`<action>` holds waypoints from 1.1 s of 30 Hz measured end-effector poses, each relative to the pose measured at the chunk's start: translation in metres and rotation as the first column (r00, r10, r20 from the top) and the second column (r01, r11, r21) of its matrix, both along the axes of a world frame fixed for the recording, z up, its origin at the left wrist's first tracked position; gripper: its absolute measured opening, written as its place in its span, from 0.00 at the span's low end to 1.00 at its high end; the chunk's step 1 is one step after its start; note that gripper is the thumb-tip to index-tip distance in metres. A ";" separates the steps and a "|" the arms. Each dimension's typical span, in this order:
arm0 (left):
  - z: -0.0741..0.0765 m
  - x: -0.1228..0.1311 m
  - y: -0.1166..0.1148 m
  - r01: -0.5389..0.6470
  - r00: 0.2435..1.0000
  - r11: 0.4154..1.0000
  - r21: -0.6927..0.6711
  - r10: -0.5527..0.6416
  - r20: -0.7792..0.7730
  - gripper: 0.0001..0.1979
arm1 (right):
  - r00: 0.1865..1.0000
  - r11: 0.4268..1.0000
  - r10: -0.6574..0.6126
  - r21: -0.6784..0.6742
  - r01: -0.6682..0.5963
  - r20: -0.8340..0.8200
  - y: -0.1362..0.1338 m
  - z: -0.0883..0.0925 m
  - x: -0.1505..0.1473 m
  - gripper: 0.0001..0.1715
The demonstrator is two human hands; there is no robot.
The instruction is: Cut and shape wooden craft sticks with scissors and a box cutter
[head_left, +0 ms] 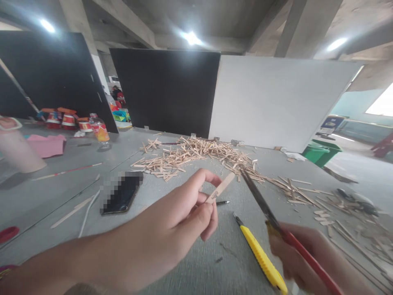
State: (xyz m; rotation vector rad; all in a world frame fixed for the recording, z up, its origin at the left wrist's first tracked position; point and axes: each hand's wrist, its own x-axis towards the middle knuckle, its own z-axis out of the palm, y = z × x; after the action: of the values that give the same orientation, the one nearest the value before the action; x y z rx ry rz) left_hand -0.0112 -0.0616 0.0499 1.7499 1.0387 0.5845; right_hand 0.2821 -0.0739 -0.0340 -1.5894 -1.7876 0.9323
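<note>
Between the thumb and fingers of my left hand (187, 217) is a short flat wooden stick (223, 185) with a small dark mark on it, its free end pointing up and right. My right hand (307, 254), closed and somewhat blurred, grips a long tool with a red handle (310, 262) and a dark, narrow metal shaft (258, 196). The tool's tip is to the right of the stick, apart from it. A yellow utility knife (262, 258) lies on the grey table between my hands. Part of a dark pen (222, 203) shows behind my left fingers.
A heap of cut wooden pieces (190, 153) lies ahead, with more sticks (319, 200) at right. At left are a phone (125, 196), a white cable (89, 213), a bottle (100, 131) and a pink tumbler (21, 147). Black (166, 90) and white (270, 98) panels stand behind.
</note>
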 end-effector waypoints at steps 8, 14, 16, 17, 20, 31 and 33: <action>0.001 0.001 0.015 0.077 0.997 0.996 -0.043 -0.076 0.015 0.09 | 0.732 0.996 0.077 -0.022 -0.085 0.677 0.078 -0.054 0.062 0.23; -0.010 0.003 0.038 0.071 0.988 0.997 0.007 -0.072 0.137 0.12 | 0.628 0.984 0.013 0.101 -0.146 0.778 0.081 -0.074 0.069 0.16; -0.014 0.003 0.043 0.042 0.992 0.999 0.024 -0.045 0.121 0.13 | 0.609 0.963 0.025 0.146 -0.228 0.792 0.077 -0.074 0.057 0.15; -0.015 0.004 0.045 0.028 0.993 0.999 0.039 -0.032 0.118 0.13 | 0.601 0.936 0.067 0.158 -0.314 0.796 0.074 -0.073 0.049 0.21; -0.018 0.007 0.050 0.010 0.991 0.996 0.087 -0.022 0.136 0.12 | 0.524 0.760 0.245 0.174 -0.626 0.816 0.062 -0.071 0.028 0.38; -0.114 0.052 0.080 0.158 0.944 0.970 -0.184 -0.093 0.318 0.12 | 0.563 0.533 0.043 0.458 -0.712 0.825 0.057 -0.090 0.017 0.25; -0.139 0.059 0.081 0.132 0.941 0.965 -0.225 -0.050 0.336 0.14 | 0.686 0.551 0.028 0.561 -0.618 0.727 0.055 -0.090 0.014 0.15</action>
State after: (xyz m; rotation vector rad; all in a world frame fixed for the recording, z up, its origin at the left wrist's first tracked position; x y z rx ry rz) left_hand 0.0481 0.0194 -0.0891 1.4170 0.7561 0.6346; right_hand 0.2960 -0.0188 -0.1239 -0.9744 -2.5523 -0.4268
